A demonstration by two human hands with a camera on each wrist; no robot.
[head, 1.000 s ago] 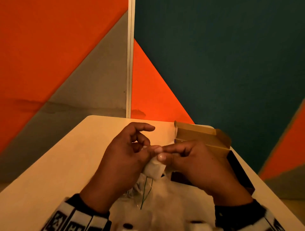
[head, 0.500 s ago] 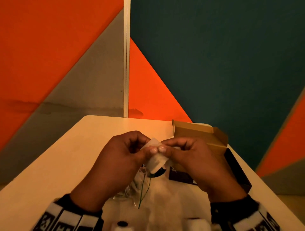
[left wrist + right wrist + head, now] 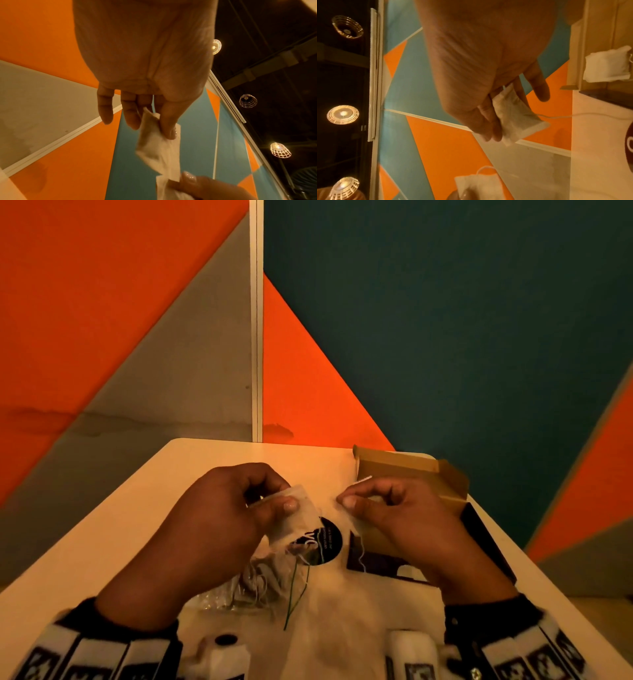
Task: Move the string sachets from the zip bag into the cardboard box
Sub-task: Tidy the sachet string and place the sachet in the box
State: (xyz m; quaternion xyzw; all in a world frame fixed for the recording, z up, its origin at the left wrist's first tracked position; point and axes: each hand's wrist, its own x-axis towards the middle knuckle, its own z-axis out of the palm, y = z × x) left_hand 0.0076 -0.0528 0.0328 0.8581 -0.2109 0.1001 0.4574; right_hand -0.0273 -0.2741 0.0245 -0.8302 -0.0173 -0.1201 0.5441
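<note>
Each hand holds one white string sachet above the table. My left hand (image 3: 287, 498) pinches a sachet (image 3: 303, 517) between thumb and fingers; the left wrist view shows that sachet (image 3: 159, 143) hanging under the thumb. A little to the right, my right hand (image 3: 347, 496) pinches a second sachet (image 3: 517, 117), its string (image 3: 362, 553) dangling. Below the hands lies the clear zip bag (image 3: 263, 583) with a round black label (image 3: 323, 539) and loose strings inside. The open cardboard box (image 3: 407, 474) stands just behind my right hand, with a sachet (image 3: 606, 65) inside.
A dark flat panel (image 3: 479, 535) lies under and beside the box near the table's right edge. The pale table (image 3: 137, 525) ends close behind the box at orange, grey and teal wall panels. White wrist-mounted gear (image 3: 411, 648) sits at the bottom edge.
The hands were together on one white bundle; now they have pulled apart, each keeping a sachet. The right hand has moved right, toward the box.
</note>
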